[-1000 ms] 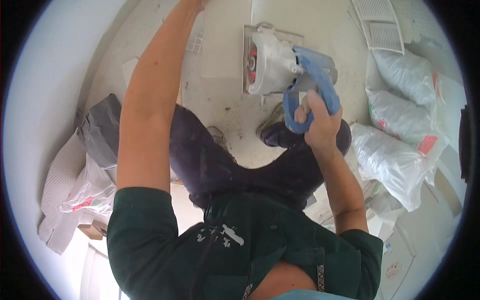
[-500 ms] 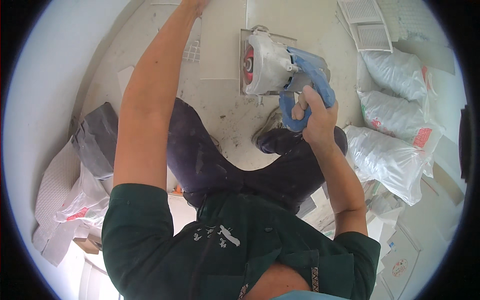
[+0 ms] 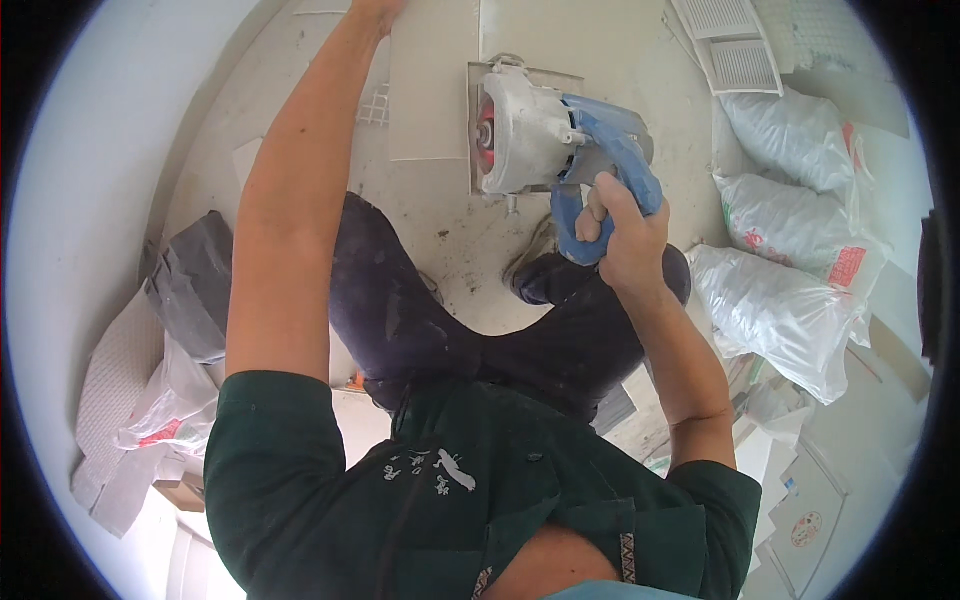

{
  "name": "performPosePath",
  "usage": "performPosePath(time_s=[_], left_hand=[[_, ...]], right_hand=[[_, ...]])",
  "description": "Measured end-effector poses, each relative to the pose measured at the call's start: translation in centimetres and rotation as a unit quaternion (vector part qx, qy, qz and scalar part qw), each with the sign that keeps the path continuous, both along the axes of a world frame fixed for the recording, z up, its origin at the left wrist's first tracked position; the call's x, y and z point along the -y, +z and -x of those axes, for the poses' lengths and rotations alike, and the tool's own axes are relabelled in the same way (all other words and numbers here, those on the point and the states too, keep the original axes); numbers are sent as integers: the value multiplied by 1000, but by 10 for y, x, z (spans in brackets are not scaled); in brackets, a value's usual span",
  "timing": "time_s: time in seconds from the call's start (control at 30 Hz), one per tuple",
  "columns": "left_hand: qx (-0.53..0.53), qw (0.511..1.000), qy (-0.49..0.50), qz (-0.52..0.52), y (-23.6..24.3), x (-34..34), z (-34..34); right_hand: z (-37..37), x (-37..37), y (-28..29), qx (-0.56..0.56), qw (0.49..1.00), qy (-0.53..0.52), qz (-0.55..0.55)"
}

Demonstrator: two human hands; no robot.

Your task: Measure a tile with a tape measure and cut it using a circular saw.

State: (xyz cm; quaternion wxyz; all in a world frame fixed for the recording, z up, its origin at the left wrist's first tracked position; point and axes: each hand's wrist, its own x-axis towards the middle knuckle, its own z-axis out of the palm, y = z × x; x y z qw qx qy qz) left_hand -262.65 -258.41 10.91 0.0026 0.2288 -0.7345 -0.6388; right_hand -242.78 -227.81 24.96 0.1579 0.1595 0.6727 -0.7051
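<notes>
My right hand (image 3: 632, 225) is wrapped round the blue handle of a circular saw (image 3: 530, 130). The saw has a dusty silver guard and a red disc at its left side. Its flat metal base (image 3: 474, 150) rests at the edge of a pale flat panel (image 3: 432, 110) on the floor. My left arm stretches far forward, and my left hand (image 3: 378, 12) is cut off by the top edge, beside the panel's left side. Its fingers are hidden, so I cannot see what they hold or touch.
Several white plastic sacks (image 3: 770, 300) lie along the right side, below white slatted panels (image 3: 735, 50). A dark grey bag (image 3: 195, 285) lies at the left by the wall. A small white grid (image 3: 375, 105) is on the floor near my left forearm. My shoe (image 3: 530, 265) is close to the saw.
The saw, panel and my left hand appear slightly further left in the picture, along with a small shift of the whole view. My right hand keeps its hold on the saw handle.
</notes>
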Motion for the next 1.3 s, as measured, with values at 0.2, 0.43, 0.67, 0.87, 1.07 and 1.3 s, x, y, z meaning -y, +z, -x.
performPosePath(time_s=[0.2,0.43,0.67,0.87,1.07,1.3], left_hand=[[0,1000,22,12,-9,-10,2],[20,1000,0,12,-15,-13,10],[10,994,-31,-104,-1,-16,13],[-34,984,8,-172,-14,2,5],[-32,986,-7,-161,-16,-18,-15],[-58,982,37,-178,-11,-26,-50]], right_hand=[[-6,-5,-2,-6,1000,-1,-12],[-21,-8,-2,-3,996,49,-69],[-14,-24,39,-44,998,38,14],[-9,-25,82,-53,991,-72,99],[16,-36,88,-129,985,-61,98],[51,-36,73,-131,984,-50,108]])
